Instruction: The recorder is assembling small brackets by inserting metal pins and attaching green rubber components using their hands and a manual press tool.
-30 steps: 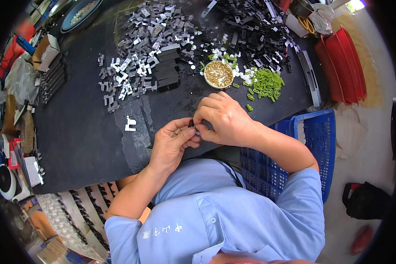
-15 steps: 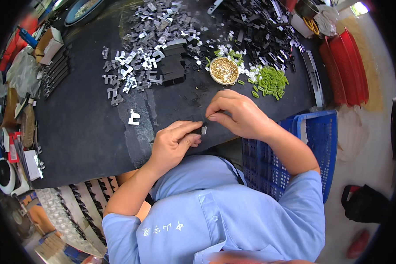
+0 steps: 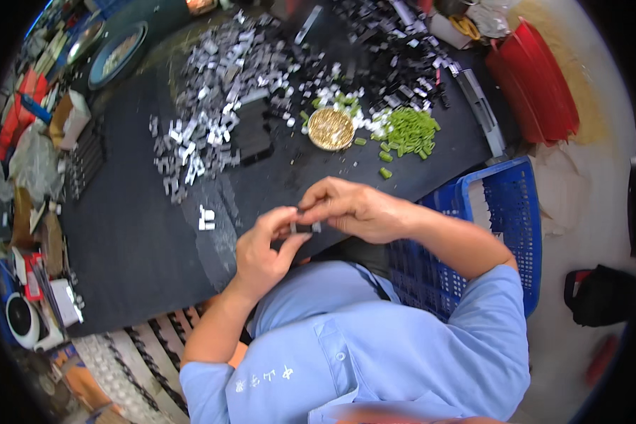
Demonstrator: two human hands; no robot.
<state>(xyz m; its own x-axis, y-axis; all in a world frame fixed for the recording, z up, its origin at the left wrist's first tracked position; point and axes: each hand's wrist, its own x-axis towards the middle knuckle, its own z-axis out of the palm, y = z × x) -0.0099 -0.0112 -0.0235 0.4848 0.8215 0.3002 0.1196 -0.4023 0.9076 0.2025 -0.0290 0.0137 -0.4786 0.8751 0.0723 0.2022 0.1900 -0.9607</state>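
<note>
Near the front edge of the dark work table, my left hand [image 3: 263,249] pinches a small dark part with a shiny metal end [image 3: 305,228] between thumb and fingers. My right hand [image 3: 360,210] meets it from the right, its fingertips pressed together at the top of that part. Whatever those fingertips pinch is too small and covered to make out. A single silver metal bracket [image 3: 205,218] lies on the table to the left of my hands. Beyond them stand a round dish of tiny brass-coloured pieces [image 3: 331,129] and a heap of green oblong pieces [image 3: 408,132].
Farther back are a pile of silver brackets [image 3: 222,78], stacked black blocks [image 3: 252,134] and a black parts heap [image 3: 396,53]. A long grey metal piece [image 3: 478,106] lies at the right edge. Blue crate [image 3: 533,237] and red baskets [image 3: 533,81] stand at right.
My right hand has come left and closer, from just apart to touching the part in my left hand. The whole view has shifted slightly. One green piece now lies apart, nearer my hands.
</note>
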